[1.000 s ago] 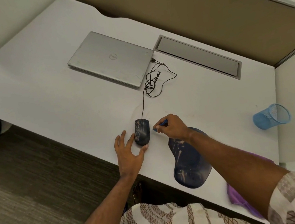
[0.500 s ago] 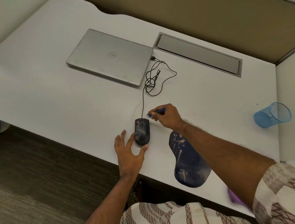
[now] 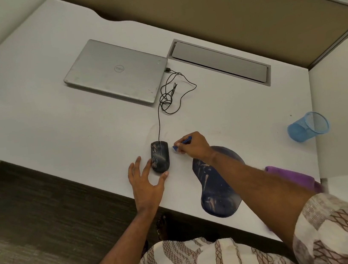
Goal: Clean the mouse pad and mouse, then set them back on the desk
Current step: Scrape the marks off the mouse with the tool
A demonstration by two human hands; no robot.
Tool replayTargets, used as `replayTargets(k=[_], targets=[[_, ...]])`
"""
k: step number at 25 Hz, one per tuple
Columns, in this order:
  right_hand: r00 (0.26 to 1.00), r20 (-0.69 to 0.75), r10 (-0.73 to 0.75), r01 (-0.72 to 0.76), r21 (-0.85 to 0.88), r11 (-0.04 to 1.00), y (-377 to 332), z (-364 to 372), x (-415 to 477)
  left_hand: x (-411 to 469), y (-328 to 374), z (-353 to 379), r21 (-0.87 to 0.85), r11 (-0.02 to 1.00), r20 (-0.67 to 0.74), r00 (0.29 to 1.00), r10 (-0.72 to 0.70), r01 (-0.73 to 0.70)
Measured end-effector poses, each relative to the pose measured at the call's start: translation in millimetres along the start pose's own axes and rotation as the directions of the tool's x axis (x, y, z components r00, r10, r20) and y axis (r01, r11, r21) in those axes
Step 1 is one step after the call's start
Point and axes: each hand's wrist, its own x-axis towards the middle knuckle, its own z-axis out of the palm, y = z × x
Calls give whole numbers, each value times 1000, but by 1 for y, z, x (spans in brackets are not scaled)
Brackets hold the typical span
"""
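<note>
A dark wired mouse, smeared with pale dust, sits on the white desk near its front edge. My left hand lies spread beside it, fingers straight, thumb and forefinger touching its sides. My right hand pinches a small blue brush-like tool just right of the mouse, tip near the desk. The dark blue mouse pad, also dusty, lies right of the mouse, partly under my right forearm.
A shut silver laptop lies at the back, the mouse cable coiled beside it. A grey cable tray is set into the desk. A blue mesh cup lies tipped at right. A purple cloth sits near the front right edge.
My right hand with the blue tool moved from beside the mouse up toward its front, then back down beside it. The left hand and the mouse stayed put.
</note>
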Motion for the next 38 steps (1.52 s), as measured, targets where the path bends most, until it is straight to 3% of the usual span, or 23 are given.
replayTargets(k=[4, 8, 13, 16, 25, 29, 32, 35, 38], targets=[[999, -19, 27, -25, 132, 991, -4, 2, -7, 1, -1, 1, 16, 1000, 7, 1000, -7, 7], [997, -54, 59, -51, 134, 990, 1, 1, -12, 1, 1, -1, 23, 1000, 22, 1000, -4, 3], [978, -104, 181, -117, 441, 890, 10, -34, -32, -1, 3, -5, 47, 999, 37, 999, 21, -22], [948, -152, 282, -148, 574, 806, 30, -64, -51, -2, 3, -7, 60, 998, 68, 998, 16, -20], [844, -342, 413, -77, 685, 724, 99, -160, -97, -2, 2, -17, 118, 992, 144, 989, 17, -34], [779, -546, 309, 100, 595, 798, 113, -237, -111, -3, 3, -18, 162, 986, 151, 988, 20, -45], [646, -738, 196, 162, 383, 909, 122, -305, -115, -2, 10, -17, 202, 979, 154, 988, -17, -15], [561, -827, 42, 78, 103, 992, 130, -359, -105, -3, 14, -15, 207, 978, 156, 987, -38, 5], [587, -810, -11, -89, -77, 993, 138, -386, -86, -9, 15, -11, 233, 972, 123, 990, -65, 35]])
